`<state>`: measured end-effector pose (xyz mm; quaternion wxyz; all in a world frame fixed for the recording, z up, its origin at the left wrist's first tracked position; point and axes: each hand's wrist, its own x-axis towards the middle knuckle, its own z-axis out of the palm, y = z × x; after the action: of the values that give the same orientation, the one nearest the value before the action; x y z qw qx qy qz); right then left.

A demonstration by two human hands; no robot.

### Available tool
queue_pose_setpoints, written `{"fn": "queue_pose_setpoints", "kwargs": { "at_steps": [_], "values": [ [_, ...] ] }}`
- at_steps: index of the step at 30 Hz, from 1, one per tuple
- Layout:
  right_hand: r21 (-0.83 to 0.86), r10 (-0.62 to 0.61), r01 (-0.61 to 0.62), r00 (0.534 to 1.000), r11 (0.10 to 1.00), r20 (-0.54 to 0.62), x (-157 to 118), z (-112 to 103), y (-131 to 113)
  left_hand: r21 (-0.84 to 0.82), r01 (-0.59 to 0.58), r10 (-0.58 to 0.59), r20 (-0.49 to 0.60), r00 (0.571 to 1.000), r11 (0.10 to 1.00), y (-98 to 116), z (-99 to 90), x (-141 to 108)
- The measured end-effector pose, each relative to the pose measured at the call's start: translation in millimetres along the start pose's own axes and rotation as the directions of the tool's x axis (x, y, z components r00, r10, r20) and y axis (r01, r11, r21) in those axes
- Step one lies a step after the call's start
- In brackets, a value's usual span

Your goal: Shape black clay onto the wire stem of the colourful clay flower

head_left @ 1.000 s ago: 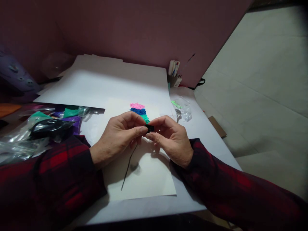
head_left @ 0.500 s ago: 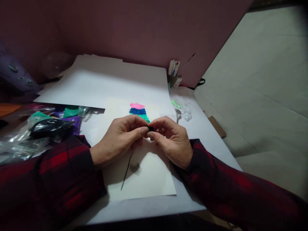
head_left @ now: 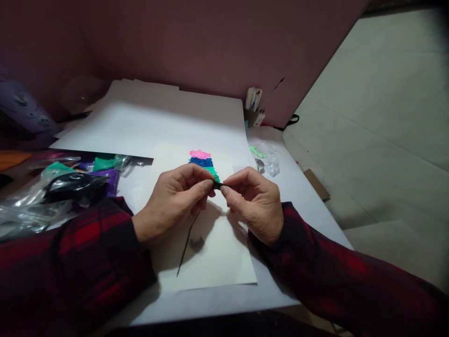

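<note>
Between my two hands is a small piece of black modelling clay [head_left: 218, 186], drawn into a short strip. My left hand [head_left: 178, 196] pinches one end with thumb and forefinger. The other end is pinched by my right hand [head_left: 257, 201]. Below them lies a cream paper sheet [head_left: 217, 267] with a thin black line [head_left: 184, 248] and a grey smudge [head_left: 197, 243] on it. Just beyond my fingertips, textured bands of pink [head_left: 199, 154], blue [head_left: 201, 162] and green [head_left: 212, 173] clay sit on the sheet; my hands partly hide the green one.
Plastic bags of coloured clay, one black [head_left: 75, 186], are piled at the left. Large white sheets [head_left: 157, 112] lie at the back. On the right are a crumpled clear bag [head_left: 270, 161] and a fork [head_left: 260, 164]. A pen holder [head_left: 253, 114] stands against the wall.
My hands have moved slightly apart, the right one shifting right. The black clay between them has stretched into a longer, thinner strip.
</note>
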<state>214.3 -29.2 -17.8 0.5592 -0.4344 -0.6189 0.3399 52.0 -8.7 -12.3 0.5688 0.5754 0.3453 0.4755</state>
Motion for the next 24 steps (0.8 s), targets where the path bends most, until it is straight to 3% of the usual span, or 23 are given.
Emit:
{"fn": "queue_pose_setpoints", "kwargs": {
  "at_steps": [4, 8, 12, 15, 20, 24],
  "values": [
    [0.027, 0.036, -0.034, 0.995, 0.999, -0.094, 3.2, -0.2, -0.2, -0.025, 0.001, -0.004, -0.117, 0.993, 1.000, 2.7, 1.4, 3.4],
    [0.065, 0.118, -0.112, 0.986, 0.992, -0.114, 7.0, -2.1, 2.5, -0.079, 0.028, -0.037, -0.113, 0.993, 0.997, 2.3, -1.0, 5.8],
    [0.115, 0.166, -0.157, 0.983, 0.981, -0.072, 8.2, -2.8, 5.1, -0.100, 0.059, -0.062, -0.028, 0.998, 0.993, -0.2, -3.9, 4.9],
    [0.147, 0.163, -0.162, 0.987, 0.976, 0.009, 7.3, -2.7, 5.8, -0.050, 0.068, -0.069, -0.026, 0.997, 0.996, 0.4, -4.5, 3.7],
    [0.180, 0.087, -0.112, 0.986, 0.977, 0.146, 4.9, -3.4, 4.7, -0.008, 0.016, -0.016, 0.026, 1.000, 1.000, 2.0, -4.1, 3.5],
    [0.193, 0.050, -0.085, 0.983, 0.977, 0.177, 3.0, -4.5, 3.8, -0.042, 0.091, -0.089, 0.058, 0.994, 0.995, 0.8, -3.5, 4.0]
  ]
}}
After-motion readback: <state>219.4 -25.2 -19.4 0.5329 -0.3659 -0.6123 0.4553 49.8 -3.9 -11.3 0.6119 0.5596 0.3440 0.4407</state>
